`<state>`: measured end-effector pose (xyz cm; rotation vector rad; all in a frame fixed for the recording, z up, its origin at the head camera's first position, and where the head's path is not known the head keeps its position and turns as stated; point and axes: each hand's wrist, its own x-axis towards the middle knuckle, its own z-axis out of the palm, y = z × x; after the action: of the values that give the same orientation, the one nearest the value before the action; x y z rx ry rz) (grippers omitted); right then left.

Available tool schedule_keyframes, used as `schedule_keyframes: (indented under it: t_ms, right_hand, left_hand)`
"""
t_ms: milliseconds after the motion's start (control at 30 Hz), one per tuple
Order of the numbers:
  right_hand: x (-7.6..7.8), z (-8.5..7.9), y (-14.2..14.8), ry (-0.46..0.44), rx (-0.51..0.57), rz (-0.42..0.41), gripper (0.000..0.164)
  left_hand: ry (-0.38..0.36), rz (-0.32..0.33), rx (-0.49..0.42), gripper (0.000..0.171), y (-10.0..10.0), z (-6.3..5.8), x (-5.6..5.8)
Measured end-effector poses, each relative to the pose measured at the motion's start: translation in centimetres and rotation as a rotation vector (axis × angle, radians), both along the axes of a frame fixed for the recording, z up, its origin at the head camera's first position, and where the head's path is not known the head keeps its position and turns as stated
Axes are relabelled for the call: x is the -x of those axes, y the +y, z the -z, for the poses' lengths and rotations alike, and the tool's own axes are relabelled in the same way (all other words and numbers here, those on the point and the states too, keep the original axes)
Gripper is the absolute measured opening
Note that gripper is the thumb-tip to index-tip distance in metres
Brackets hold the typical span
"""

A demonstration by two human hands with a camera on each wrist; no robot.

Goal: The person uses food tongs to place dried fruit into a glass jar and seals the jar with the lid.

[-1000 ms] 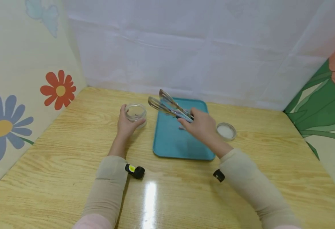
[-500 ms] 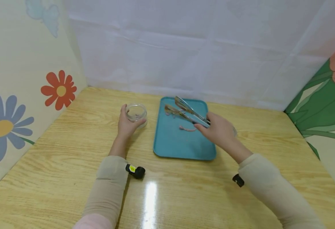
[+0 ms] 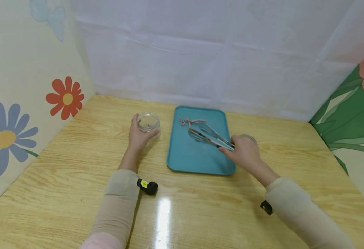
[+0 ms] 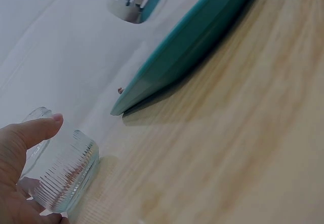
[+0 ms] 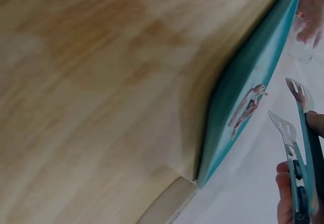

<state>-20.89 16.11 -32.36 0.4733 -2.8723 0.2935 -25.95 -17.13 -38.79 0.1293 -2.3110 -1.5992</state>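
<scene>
On the left, my left hand [image 3: 137,137] grips a clear glass jar [image 3: 153,130] with fingers and thumb round its side. Ribbed walls show in the left wrist view, and small brownish pieces [image 4: 74,174] lie inside the jar. My right hand [image 3: 245,152] holds metal tongs [image 3: 223,144] with their two slotted heads spread apart above a blue tray [image 3: 197,162]. Several thin pinkish strips [image 3: 197,121] lie on that tray, towards its far side. One strip is partly hidden behind the tongs. Nothing shows between the tong heads in the right wrist view.
A round lid [image 3: 249,137] lies right of the tray, partly covered by my right hand. The wood-grain table [image 3: 194,207] stretches out in front. A white cloth [image 3: 194,62] hangs behind, and flower-printed panels [image 3: 14,131] stand at both sides.
My right hand has moved right and towards me, carrying the spread tongs from near the jar back over the tray. My left hand and the jar have stayed in place.
</scene>
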Motion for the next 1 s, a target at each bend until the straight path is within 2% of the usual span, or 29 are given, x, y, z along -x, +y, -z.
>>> schedule_keyframes:
  t_ms: [367, 567, 800, 1000]
  right_hand:
    - [-0.3, 1.3, 1.0, -0.085, 0.011, 0.014, 0.041]
    - [-0.3, 1.7, 1.6, -0.087, 0.002, 0.015, 0.040]
    - [-0.4, 2.0, 2.1, -0.069, -0.044, -0.037, 0.033]
    - [-0.5, 2.0, 2.0, -0.088, -0.084, -0.032, 0.029]
  left_hand:
    - [-0.014, 0.003, 0.006, 0.097, 0.0, -0.2, -0.2]
    - [-0.009, 0.002, 0.011, 0.097, 0.0, -0.1, -0.1]
    - [-0.015, 0.008, 0.008, 0.097, -0.1, -0.1, -0.1]
    - [-0.006, 0.009, 0.007, 0.097, -0.1, 0.0, 0.0]
